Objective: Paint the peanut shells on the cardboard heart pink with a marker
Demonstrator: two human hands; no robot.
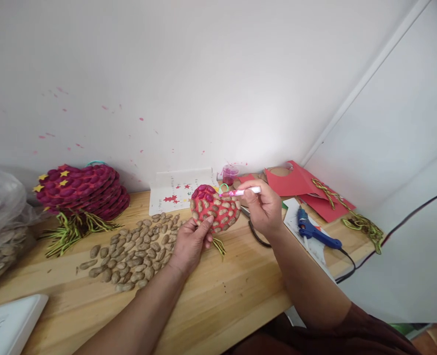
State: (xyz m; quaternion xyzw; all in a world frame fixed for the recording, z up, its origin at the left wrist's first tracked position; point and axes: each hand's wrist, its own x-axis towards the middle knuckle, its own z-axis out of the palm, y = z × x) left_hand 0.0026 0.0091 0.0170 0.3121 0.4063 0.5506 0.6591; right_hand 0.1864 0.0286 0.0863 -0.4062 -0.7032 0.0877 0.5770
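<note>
My left hand (193, 242) grips the lower edge of a red card ornament (223, 211), thumb on top. Peanuts cover its face: those at the upper left are magenta, the others bare brown. A green loop (223, 188) stands at its top and a green tassel (218, 245) hangs below. My right hand (264, 207) is closed round a white-handled paintbrush (246, 192) smeared with pink. Its tip is at the ornament's upper edge; whether it touches a peanut I cannot tell. Behind the ornament is a small clear cup (229, 173) of magenta paint.
Loose peanuts (137, 251) spread left of my hand. Finished-looking magenta ornaments (88, 192) are stacked farther left, near a plastic bag (4, 246) of peanuts. On the right lie a blue glue gun (318, 234), its cord, red card (294, 185) and green-brown cord (362, 227). A printed sheet (159, 190) leans behind.
</note>
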